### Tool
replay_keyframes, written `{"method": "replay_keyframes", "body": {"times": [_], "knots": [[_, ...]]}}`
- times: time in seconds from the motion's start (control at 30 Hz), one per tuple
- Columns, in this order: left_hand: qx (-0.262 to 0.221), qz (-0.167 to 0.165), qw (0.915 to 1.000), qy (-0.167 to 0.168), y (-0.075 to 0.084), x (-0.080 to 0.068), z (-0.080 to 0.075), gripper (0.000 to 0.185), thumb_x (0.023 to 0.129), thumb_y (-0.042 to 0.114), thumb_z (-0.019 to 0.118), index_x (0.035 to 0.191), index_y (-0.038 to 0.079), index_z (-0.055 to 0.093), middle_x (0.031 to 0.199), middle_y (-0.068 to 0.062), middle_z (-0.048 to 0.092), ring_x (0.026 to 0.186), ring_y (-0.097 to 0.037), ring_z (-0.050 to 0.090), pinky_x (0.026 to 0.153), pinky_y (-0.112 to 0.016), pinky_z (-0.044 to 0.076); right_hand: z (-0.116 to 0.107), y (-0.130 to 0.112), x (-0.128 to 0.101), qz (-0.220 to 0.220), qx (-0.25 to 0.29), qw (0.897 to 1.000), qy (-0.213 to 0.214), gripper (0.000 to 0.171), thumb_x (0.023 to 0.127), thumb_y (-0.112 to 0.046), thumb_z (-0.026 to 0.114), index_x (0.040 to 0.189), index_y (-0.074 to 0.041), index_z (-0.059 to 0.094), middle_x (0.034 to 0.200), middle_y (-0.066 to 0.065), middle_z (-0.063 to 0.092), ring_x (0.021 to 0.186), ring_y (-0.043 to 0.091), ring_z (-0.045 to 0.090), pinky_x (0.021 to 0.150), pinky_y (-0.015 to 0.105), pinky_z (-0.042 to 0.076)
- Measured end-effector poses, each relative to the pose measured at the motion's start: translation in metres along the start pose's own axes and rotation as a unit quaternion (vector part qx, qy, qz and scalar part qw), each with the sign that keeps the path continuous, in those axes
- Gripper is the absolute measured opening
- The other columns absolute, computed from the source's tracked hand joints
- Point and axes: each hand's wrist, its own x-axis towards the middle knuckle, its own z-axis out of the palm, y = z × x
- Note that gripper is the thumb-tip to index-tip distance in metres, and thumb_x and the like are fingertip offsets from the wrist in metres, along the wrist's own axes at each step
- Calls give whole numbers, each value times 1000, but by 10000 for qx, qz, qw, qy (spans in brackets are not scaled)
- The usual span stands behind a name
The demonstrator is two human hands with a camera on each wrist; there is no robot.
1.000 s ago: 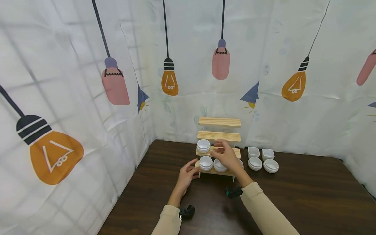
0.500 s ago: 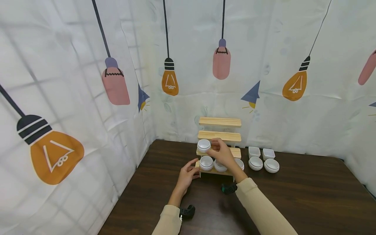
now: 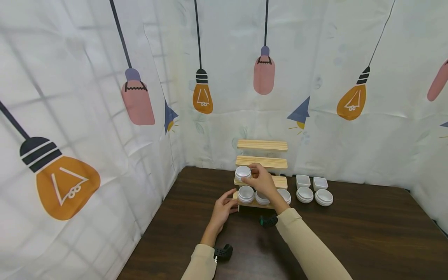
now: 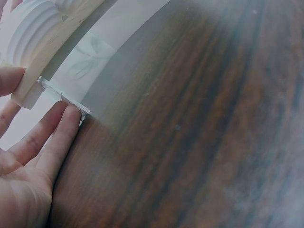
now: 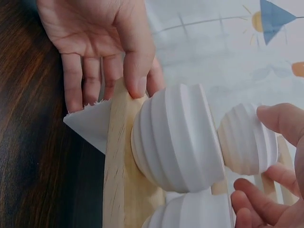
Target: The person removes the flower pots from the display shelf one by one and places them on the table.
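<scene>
My right hand (image 3: 264, 183) pinches a small white ribbed bowl (image 3: 242, 172) at the left end of the second tier of a wooden display stand (image 3: 262, 162). In the right wrist view the thumb is at the rim of that bowl (image 5: 248, 140), with fingers against its other side. My left hand (image 3: 220, 210) holds the left end of the bottom tier. Its thumb lies on the wooden board (image 4: 29, 90), while two fingers touch the clear side support (image 4: 66, 97). Along the bottom tier sit a left bowl (image 3: 246, 194), a middle bowl (image 3: 260, 198) partly hidden by my right hand, and a right bowl (image 3: 285, 196).
On the dark wooden table (image 3: 367, 225), right of the stand, are two square white dishes (image 3: 302, 181) with two round bowls (image 3: 304, 195) in front. A printed curtain (image 3: 224, 128) hangs close behind the stand.
My right hand has moved left to the second-tier bowl and closed its fingers on it. That bowl has barely moved. My left hand has stayed at the stand's end.
</scene>
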Motion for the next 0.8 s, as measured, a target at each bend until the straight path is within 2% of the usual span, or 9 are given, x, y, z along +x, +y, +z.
{"method": "replay_keyframes", "body": {"times": [0.23, 0.43, 0.7, 0.8], "knots": [[30, -27, 10000, 17, 1, -1, 0, 47, 100, 13, 64, 147, 13, 56, 104, -11, 71, 107, -39, 68, 85, -39, 63, 6, -3, 1, 128, -134, 9996, 201, 57, 86, -35, 83, 133, -14, 60, 125, 15, 69, 108, 28, 65, 89, 45, 57], [7, -95, 10000, -11, 4, -1, -1, 47, 100, 10, 64, 146, 11, 57, 103, -11, 71, 109, -45, 65, 86, -40, 63, 9, -3, 1, 188, -135, 9993, 301, 55, 86, -36, 83, 131, -15, 60, 126, 15, 69, 108, 28, 66, 87, 45, 58], [5, -89, 9999, -127, 32, -17, 2, 46, 99, 7, 64, 144, 6, 57, 102, -14, 70, 109, -47, 65, 88, -43, 63, 7, -4, -1, 166, -125, 9991, 362, 53, 86, -34, 83, 129, -13, 61, 129, 16, 69, 113, 31, 66, 93, 49, 56], [-5, -80, 9999, -132, 35, -19, 2, 46, 99, 8, 64, 145, 6, 57, 103, -14, 70, 111, -49, 64, 89, -43, 62, 5, -5, -3, 153, -88, 9991, 374, 53, 86, -32, 83, 129, -12, 62, 127, 16, 69, 113, 31, 65, 95, 50, 55]]}}
